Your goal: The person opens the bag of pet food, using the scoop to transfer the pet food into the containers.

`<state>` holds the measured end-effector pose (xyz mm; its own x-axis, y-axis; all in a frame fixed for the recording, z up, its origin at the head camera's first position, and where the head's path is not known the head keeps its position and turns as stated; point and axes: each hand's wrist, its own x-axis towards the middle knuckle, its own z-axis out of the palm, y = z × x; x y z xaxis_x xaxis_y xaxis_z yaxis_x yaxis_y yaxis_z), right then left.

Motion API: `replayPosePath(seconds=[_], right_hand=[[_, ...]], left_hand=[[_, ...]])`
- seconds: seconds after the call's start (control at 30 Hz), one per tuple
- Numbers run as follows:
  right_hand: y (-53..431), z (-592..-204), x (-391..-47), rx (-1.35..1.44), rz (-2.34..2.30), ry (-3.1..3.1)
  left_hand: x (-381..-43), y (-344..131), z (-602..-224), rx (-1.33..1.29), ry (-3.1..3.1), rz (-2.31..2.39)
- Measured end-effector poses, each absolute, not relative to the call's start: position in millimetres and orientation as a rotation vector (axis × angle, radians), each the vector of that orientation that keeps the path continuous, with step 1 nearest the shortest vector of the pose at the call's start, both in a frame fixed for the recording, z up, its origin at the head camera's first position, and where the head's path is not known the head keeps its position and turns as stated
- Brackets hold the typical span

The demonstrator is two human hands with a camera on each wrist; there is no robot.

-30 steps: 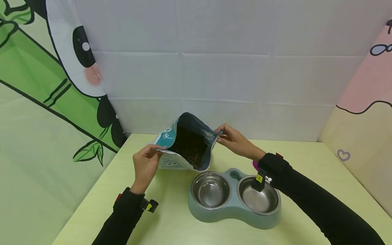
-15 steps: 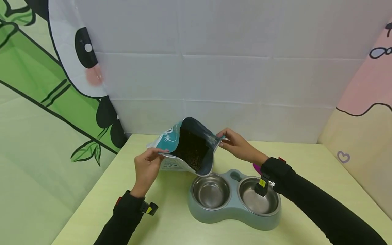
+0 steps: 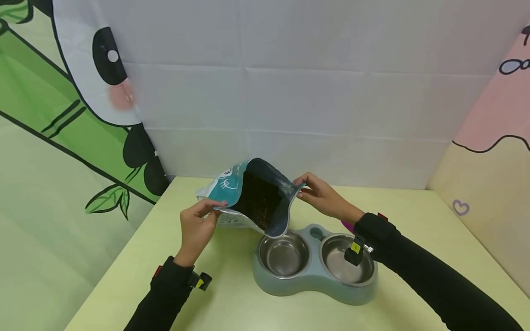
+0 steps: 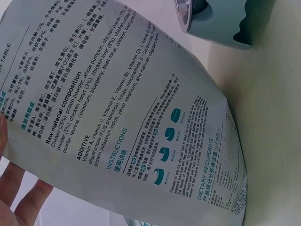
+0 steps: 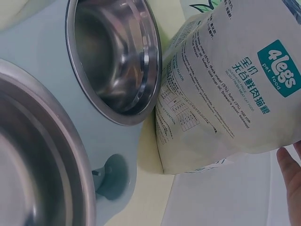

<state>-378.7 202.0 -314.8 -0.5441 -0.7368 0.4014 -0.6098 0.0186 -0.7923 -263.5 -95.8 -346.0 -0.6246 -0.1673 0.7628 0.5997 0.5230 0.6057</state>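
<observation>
A teal and white pet food bag [image 3: 233,186] leans toward the person with its mouth wide apart. Brown kibble [image 3: 262,214] lies deep inside. My left hand [image 3: 198,232] pinches the left edge of the mouth. At the opposite corner, the thumb and fingers of my right hand [image 3: 323,197] pinch the rim. The bag's lower lip overlaps the back rim of the left steel bowl [image 3: 285,262] in the head view. That bowl shows no kibble in it. Printed sides of the bag [image 4: 122,113] fill much of the left wrist view; the right wrist view shows its front [image 5: 221,94] beside a bowl.
The grey-green double bowl stand [image 3: 312,280] sits on the pale yellow table [image 3: 232,294]. Its right steel bowl [image 3: 341,269] is partly covered by the wrist camera. A small purple item [image 3: 347,225] shows behind the right wrist. Printed cloth [image 3: 306,101] closes off the back.
Over the last second the bag, with both hands on it, has shifted slightly down and to the right, so its lower lip reaches the left bowl's rim in the head view.
</observation>
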Motion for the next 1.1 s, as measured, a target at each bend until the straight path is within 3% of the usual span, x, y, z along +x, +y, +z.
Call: replayPosePath(seconds=[0.6,0.87,1.1], right_hand=[[213.7,-296.4,-395.4,-1.451,-1.384,2.278],[227.1,-272.5,-375.6,-1.385,-1.274,2.409],[253.4,-289.5,-386.6,-1.272,-1.252,2.463]], left_hand=[[-257.5,-77.3,-326.1,-0.329,-1.947,-1.155],[-274.4,-90.1,-350.6,-0.323,-1.926,-1.171],[-277.5,-91.1,-356.2,-0.328,-1.905,-1.184]])
